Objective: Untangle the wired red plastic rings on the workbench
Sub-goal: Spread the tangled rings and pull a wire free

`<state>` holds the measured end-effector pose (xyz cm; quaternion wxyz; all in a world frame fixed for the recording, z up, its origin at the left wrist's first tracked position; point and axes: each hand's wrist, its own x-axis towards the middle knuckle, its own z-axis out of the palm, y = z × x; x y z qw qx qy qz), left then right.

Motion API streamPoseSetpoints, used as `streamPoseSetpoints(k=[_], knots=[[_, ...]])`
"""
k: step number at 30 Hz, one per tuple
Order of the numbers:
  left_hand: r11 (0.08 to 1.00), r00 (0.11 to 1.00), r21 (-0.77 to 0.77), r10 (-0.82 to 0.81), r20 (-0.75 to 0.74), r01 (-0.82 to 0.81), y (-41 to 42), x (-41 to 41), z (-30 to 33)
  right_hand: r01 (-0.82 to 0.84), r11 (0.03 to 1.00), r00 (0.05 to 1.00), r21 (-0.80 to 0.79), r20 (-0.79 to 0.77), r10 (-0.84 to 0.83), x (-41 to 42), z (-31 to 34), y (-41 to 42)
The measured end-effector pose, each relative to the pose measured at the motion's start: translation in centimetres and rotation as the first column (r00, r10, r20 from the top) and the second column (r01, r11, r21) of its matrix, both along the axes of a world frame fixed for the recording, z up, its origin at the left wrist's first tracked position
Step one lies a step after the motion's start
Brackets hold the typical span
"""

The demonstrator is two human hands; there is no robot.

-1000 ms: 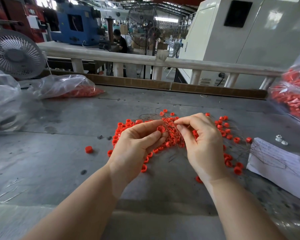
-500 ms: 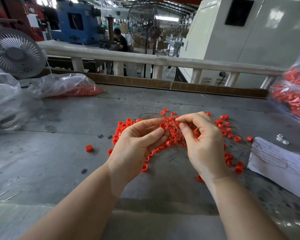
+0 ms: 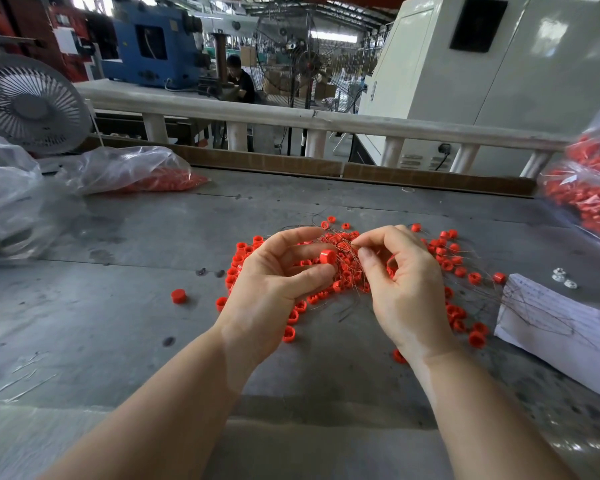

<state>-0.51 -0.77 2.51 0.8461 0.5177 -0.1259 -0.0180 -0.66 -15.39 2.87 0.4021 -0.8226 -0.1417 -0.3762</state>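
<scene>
A tangle of small red plastic rings on thin wires (image 3: 347,268) lies in the middle of the grey workbench (image 3: 125,317). My left hand (image 3: 274,282) holds one red ring (image 3: 327,256) between its fingertips, just above the pile. My right hand (image 3: 399,289) pinches thin wires of the tangle between thumb and forefinger, close beside that ring. More red rings (image 3: 454,265) are spread to the right and beneath my hands. One loose ring (image 3: 178,295) sits apart at the left.
Clear plastic bags of red parts lie at the back left (image 3: 132,173) and the right edge (image 3: 589,188). A white paper sheet (image 3: 561,327) with wires on it lies at the right. A small fan (image 3: 28,105) stands far left. A low board borders the bench's back edge.
My left fingers have drawn one ring up out of the tangle, so it now stands clear at the fingertips. My right hand has opened slightly while keeping its pinch on the wires.
</scene>
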Motion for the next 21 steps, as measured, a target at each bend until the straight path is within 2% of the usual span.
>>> streamPoseSetpoints(k=[12,21], knots=[[0.999,0.999,0.048,0.024,0.031,-0.026,0.03,-0.06,0.05,0.003,1.0,1.0,-0.005,-0.008,-0.003,-0.02,0.07,0.02],[0.992,0.993,-0.106,-0.078,-0.09,0.068,-0.13,-0.03,0.3,-0.006,1.0,1.0,-0.002,0.014,0.006,0.06,-0.02,-0.01]])
